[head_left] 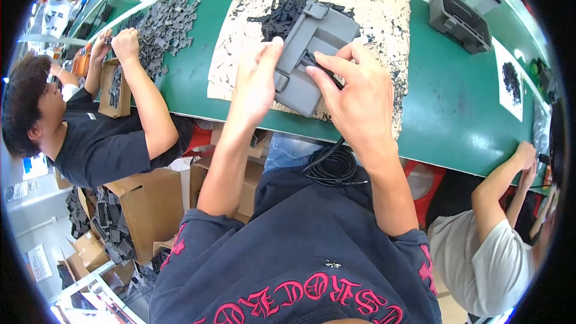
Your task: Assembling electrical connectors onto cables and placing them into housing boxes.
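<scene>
My left hand [257, 81] grips the left edge of a boxy, matte grey case [313, 37], upper centre; my right hand [363, 87] pinches a slim black piece [308, 60] over it. Behind: flat black bits [277, 19], speckled tan sheet [387, 21].

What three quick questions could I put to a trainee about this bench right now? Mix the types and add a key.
1. Which hand grips the black rod-shaped piece over the grey rectangular plastic case?
2. True or false: the dark grey open-topped plastic bin stands on the green table, to the right of the case.
3. What lies on the tan speckled sheet just beyond the case?
A) A heap of small black plastic pieces
B) A row of red cups
C) A folded white towel

Key: 1. The right hand. 2. True. 3. A.
</scene>
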Demonstrator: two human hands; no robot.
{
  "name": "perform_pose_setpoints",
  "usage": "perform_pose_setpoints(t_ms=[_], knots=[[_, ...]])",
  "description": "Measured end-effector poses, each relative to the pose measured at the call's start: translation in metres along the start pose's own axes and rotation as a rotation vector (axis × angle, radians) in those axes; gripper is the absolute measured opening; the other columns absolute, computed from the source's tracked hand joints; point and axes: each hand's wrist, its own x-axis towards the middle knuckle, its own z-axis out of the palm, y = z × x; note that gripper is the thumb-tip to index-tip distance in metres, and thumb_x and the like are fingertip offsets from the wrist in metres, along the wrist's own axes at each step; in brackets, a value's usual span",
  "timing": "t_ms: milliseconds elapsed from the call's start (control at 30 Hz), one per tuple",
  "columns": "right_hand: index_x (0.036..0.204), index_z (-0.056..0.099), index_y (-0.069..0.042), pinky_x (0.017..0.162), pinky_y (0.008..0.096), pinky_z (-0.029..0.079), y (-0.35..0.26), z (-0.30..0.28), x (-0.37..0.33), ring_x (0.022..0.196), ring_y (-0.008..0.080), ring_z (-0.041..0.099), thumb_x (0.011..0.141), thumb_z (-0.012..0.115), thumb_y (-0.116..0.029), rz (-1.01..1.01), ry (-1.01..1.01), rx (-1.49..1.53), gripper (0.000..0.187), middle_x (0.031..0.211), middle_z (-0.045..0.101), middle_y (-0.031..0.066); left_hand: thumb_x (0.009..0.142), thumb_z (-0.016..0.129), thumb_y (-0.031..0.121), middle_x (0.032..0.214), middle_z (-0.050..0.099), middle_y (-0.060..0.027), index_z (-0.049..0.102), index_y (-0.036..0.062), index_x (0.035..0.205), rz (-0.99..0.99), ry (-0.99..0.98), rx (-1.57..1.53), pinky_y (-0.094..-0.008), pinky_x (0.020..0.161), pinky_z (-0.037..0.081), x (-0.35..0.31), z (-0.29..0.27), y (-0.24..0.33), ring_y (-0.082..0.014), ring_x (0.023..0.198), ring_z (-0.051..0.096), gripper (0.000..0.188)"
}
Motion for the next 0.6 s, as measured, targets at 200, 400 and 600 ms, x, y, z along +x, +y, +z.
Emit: perform_pose_setpoints(t_ms=[200, 400, 600], knots=[[0.094, 0.074, -0.009, 0.060, 0.0393, 0.050, 0.005, 0.008, -0.002, 0.067, 0.0272, 0.064, 0.081, 0.075, -0.017, -0.031, -0.084, 0.134, 0.016, 0.085, 0.060, 0.0065, 0.102, 0.053, 0.027, 0.069, 0.052, 0.0017, 0.053, -0.0005, 0.109, -0.026, 0.011, 0.006, -0.0225, 0.048, 0.032, -0.017, -0.008, -0.024, -0.0029, 0.056, 0.040, 0.029], [0.094, 0.073, -0.009, 0.060, 0.0397, 0.050, -0.004, 0.017, 0.011, 0.067, 0.0273, 0.063, 0.081, 0.074, -0.015, -0.145, -0.172, 0.129, 0.014, 0.085, 0.059, 0.0063, 0.103, 0.051, 0.025, 0.076, 0.056, -0.0003, 0.055, 0.0009, 0.107, -0.050, 0.027, -0.119, -0.0215, 0.055, 0.037, -0.015, -0.018, -0.037, -0.0042, 0.063, 0.045, 0.024], [0.097, 0.074, -0.009, 0.060, 0.0403, 0.051, -0.010, 0.012, 0.007, 0.068, 0.0284, 0.063, 0.080, 0.075, -0.014, -0.040, -0.177, 0.061, 0.018, 0.087, 0.058, 0.0069, 0.103, 0.049, 0.017, 0.086, 0.059, 0.0000, 0.061, 0.0017, 0.095, -0.242, 0.221, -0.424, -0.0222, 0.074, 0.042, -0.027, -0.009, -0.031, -0.0046, 0.081, 0.050, 0.021]])
